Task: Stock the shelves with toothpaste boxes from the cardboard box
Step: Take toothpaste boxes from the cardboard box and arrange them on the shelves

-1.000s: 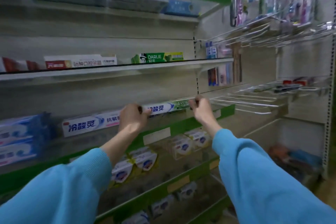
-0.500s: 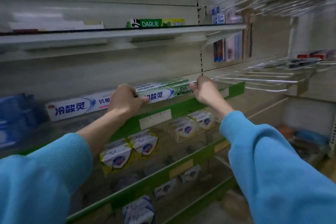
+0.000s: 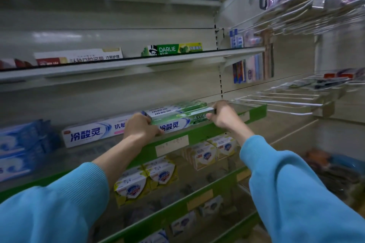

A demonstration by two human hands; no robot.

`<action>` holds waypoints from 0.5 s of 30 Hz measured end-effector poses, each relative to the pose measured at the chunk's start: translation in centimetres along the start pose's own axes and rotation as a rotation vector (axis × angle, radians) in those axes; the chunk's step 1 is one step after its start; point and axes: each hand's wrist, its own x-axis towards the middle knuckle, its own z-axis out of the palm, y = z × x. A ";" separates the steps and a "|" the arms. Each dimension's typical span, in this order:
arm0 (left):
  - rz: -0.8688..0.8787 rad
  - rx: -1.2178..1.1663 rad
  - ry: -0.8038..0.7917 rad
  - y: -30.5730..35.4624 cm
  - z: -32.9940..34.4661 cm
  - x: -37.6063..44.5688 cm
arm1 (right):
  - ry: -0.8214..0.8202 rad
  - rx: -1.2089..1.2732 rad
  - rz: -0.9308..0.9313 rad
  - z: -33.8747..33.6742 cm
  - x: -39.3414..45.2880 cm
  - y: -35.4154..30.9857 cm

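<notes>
A green-and-white toothpaste box (image 3: 182, 121) lies lengthwise at the front of the green-edged shelf (image 3: 256, 109). My left hand (image 3: 139, 127) grips its left end and my right hand (image 3: 222, 114) grips its right end. Directly behind it lies a second box of the same kind (image 3: 173, 107). A white-and-blue toothpaste box (image 3: 94, 133) sits on the same shelf just left of my left hand. The cardboard box is out of view.
A white box (image 3: 79, 56) and a green Darlie box (image 3: 171, 49) sit on the shelf above. Blue packs (image 3: 21, 148) are stacked at far left. Soap packs (image 3: 150, 179) fill the shelf below. Wire hooks (image 3: 276, 98) jut out at right.
The camera has tilted and moved closer. Both hands stay on the ends of the green-and-white box, which has shifted slightly forward on the shelf.
</notes>
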 end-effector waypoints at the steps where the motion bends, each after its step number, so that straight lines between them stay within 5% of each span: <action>1: -0.006 0.000 -0.003 0.0 0.0 -0.1 | -0.003 0.016 -0.001 0.0 0.0 0.1; 15: 0.055 -0.260 0.161 -0.2 -0.7 -0.9 | -0.032 0.300 -0.128 -0.7 -0.3 0.8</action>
